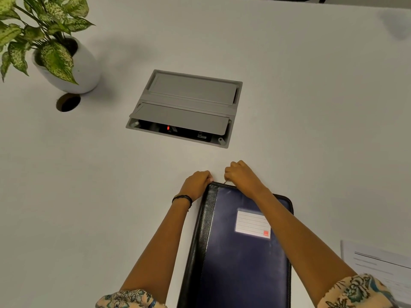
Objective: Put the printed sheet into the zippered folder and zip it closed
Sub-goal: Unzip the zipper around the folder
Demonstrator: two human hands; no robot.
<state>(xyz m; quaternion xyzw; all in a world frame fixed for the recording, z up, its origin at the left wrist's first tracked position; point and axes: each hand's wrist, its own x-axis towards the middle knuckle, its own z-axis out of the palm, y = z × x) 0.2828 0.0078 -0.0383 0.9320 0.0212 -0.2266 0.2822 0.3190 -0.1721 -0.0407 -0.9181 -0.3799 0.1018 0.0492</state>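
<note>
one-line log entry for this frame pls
stage: folder closed on table | left hand: steadying far corner | right hand: pinching zipper pull | printed sheet: outside, right of folder

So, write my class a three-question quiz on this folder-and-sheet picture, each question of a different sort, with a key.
1. True or false: the printed sheet lies outside the zippered folder.
2. Which hand pinches the zipper pull? A) left hand B) right hand
3. Fill in: the potted plant stands at the table's far ____ corner.

Key: 1 true; 2 B; 3 left.
</note>
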